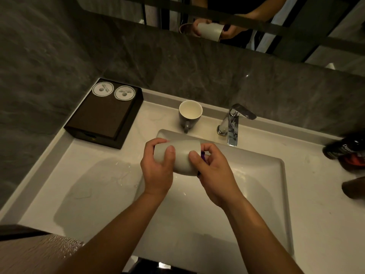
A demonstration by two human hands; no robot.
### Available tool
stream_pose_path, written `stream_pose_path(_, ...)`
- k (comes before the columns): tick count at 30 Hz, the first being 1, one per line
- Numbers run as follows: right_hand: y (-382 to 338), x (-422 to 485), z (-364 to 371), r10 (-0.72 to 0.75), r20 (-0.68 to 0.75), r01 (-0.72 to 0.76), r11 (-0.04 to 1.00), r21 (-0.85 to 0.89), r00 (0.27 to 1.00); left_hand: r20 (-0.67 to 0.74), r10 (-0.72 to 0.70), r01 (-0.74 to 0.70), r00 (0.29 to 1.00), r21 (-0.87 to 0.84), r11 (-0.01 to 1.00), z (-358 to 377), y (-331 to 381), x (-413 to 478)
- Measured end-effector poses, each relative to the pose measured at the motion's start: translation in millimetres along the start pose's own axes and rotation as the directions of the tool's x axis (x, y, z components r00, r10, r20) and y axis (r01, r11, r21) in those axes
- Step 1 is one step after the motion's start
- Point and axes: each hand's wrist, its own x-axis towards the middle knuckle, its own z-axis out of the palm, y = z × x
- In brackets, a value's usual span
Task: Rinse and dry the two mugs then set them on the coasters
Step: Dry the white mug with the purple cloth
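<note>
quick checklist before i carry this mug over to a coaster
1. Grip on held mug: ok, left hand wraps its body.
2. Mug dry: cannot tell; right hand pinches a purple item at its mouth, inside hidden.
3. Coasters free: ok, both bare on the dark box.
4. Faucet off: ok, no stream visible.
5. Second mug: not ok, upright behind the sink, not yet on a coaster.
6. Counter: not ok, puddle beside the sink.

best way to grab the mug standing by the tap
Take the standing mug by its handle, coming from the front over the sink. It is upright with the handle pointing straight at the person, and the tap crowds its right side.
</note>
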Motion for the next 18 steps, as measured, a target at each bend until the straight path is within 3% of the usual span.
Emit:
stream_pose_path(2, 0.4, -3.2, 0.7, -0.068, -0.016, 0.066, 0.993, -0.099, 0.998, 0.084, -0.168, 0.172, 0.982, -0.043, 0.984, -1.5, 0.2, 8.4)
stream_pose_path(3, 1.5, -4.9, 0.3, -0.108, -0.010, 0.105, 0.981, -0.163, 0.994, 0.169, -0.344, 0.364, 0.924, -0.102, 0.926, -3.0, 5.5, 15.1)
stream_pose_path(4, 2.4, -6.3, -0.7, -0.137, 0.017, 0.137, 0.964, -0.226, 0.990, 0.264, -0.514, 0.560, 0.816, -0.143, 0.816, -5.1, 10.7, 21.9)
stream_pose_path(5, 3.5, -7.3, -2.0, -0.155, 0.058, 0.165, 0.945, -0.282, 0.986, 0.335, -0.619, 0.687, 0.711, -0.139, 0.714, -7.7, 15.6, 27.6)
stream_pose_path(6, 3.8, -8.4, -3.1, -0.160, 0.101, 0.184, 0.929, -0.322, 0.982, 0.370, -0.659, 0.735, 0.654, -0.106, 0.670, -9.5, 19.2, 31.5)
stream_pose_path(9, 5.2, -12.1, -8.0, -0.150, 0.185, 0.208, 0.911, -0.357, 0.971, 0.304, -0.649, 0.697, 0.697, -0.079, 0.712, -9.7, 16.6, 32.1)
stream_pose_path(11, 5.6, -13.7, -12.0, -0.173, 0.199, 0.239, 0.892, -0.384, 0.965, 0.284, -0.669, 0.720, 0.687, -0.137, 0.681, -8.0, 14.4, 29.8)
stream_pose_path(15, 7.1, -10.9, -18.6, -0.225, 0.196, 0.294, 0.819, -0.492, 0.954, 0.268, -0.712, 0.760, 0.649, -0.195, 0.620, -6.7, 12.8, 29.9)
stream_pose_path(18, 10.4, -9.4, -15.7, -0.232, 0.117, 0.259, 0.825, -0.503, 0.966, 0.209, -0.685, 0.716, 0.698, -0.160, 0.680, -2.7, 15.2, 28.3)
